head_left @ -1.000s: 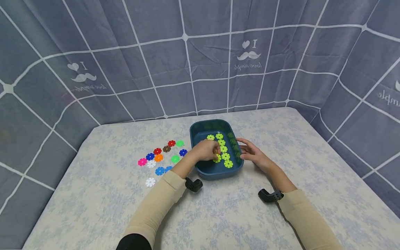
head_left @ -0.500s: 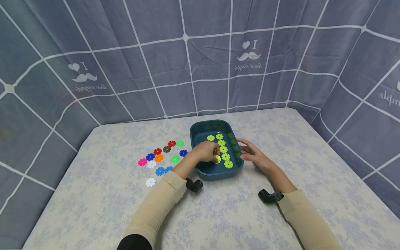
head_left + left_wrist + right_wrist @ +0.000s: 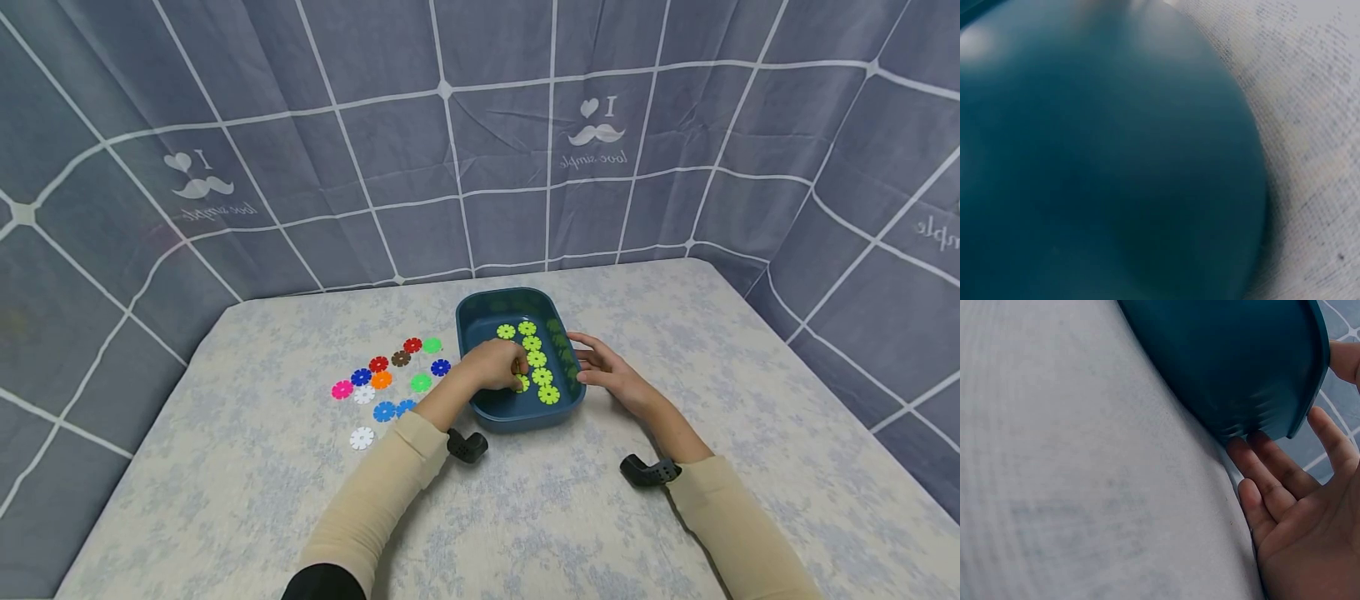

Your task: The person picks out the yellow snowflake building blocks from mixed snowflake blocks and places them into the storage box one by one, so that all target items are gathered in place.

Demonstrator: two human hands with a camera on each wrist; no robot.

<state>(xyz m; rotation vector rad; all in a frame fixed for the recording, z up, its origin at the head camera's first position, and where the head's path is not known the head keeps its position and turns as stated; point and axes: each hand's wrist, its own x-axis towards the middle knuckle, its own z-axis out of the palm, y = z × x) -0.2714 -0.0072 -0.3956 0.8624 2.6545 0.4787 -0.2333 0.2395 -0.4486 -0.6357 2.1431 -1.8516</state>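
Observation:
A dark teal plastic basin [image 3: 517,421] stands on the table and holds several yellow-green snowflake discs [image 3: 548,394], most of them in a slanting row. My left hand [image 3: 491,364] reaches over the basin's left rim with curled fingers. It pinches a yellow-green snowflake disc [image 3: 524,383] low in the basin, partly hidden by the fingers. Only the basin's blurred wall [image 3: 1147,156] fills the left wrist view. My right hand [image 3: 617,375] touches the basin's right outer side with spread, relaxed fingers; the right wrist view shows fingertips [image 3: 1238,450] against its wall.
Several loose snowflake discs lie left of the basin, among them a pink one [image 3: 342,389], an orange one [image 3: 381,380], a brown one [image 3: 401,358] and a white one [image 3: 362,437]. A grey-blue curtain [image 3: 495,150] hangs behind the table [image 3: 547,517].
Hardly anything differs. My left hand stays over the same disc with only a tiny shift, and my right hand keeps its place at the basin's side.

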